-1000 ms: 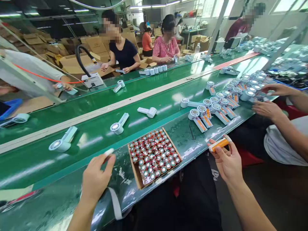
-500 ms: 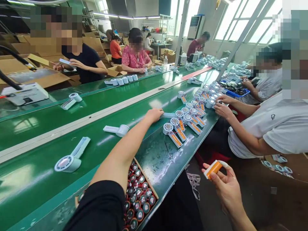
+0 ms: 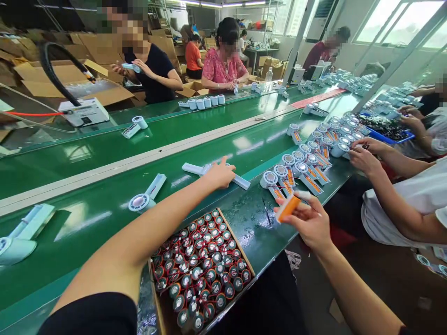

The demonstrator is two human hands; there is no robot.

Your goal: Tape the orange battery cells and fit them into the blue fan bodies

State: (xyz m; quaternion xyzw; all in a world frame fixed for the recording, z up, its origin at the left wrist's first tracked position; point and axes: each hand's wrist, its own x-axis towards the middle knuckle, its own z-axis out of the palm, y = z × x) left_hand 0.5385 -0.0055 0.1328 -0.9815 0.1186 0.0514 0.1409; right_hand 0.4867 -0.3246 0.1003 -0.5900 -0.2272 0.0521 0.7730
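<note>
My left hand (image 3: 222, 174) reaches over the green belt, fingers spread above a pale blue fan casing (image 3: 240, 181) whose handle sticks out to the right; whether the fingers touch it is hard to tell. Another casing handle (image 3: 192, 168) shows just left of that hand. In my right hand (image 3: 309, 216), held at the bench edge, is an orange battery (image 3: 287, 208) with a white end, pinched between thumb and fingers. Below my left forearm a cardboard box (image 3: 237, 237) holds several wired round cells. Rows of fan casings with orange batteries (image 3: 300, 168) lie beyond my right hand.
More casings lie on the belt (image 3: 115, 186), at left (image 3: 21, 237) and nearer the middle (image 3: 139, 201). A thin dark tool (image 3: 267, 211) lies on the bench. Co-workers' hands (image 3: 366, 153) are at right, near a blue tray (image 3: 387, 130). A white machine (image 3: 85, 113) stands far left.
The view has shifted left, showing more of the box of cells. My left hand has opened, its fingers now spread over the casing. My right hand has risen toward the bench with the battery.
</note>
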